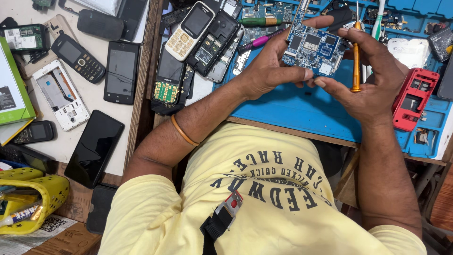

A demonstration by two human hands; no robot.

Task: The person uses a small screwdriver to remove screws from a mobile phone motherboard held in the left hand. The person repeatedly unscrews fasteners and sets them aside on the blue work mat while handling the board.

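Observation:
My left hand (271, 66) holds a blue phone circuit board (312, 48) by its edges, above a blue work mat (302, 106). My right hand (373, 78) grips an orange-handled screwdriver (356, 59) held upright just to the right of the board, and its index finger touches the board's lower edge. An orange bangle sits on my left forearm.
Several phones and phone shells lie on the table to the left, including a white keypad phone (191, 29), black slabs (121, 71) and a white back frame (60, 94). A red phone housing (414, 98) rests at right. A pink-handled tool (257, 42) and a green-handled tool (260, 21) lie behind the board. A yellow basket (33, 198) is at lower left.

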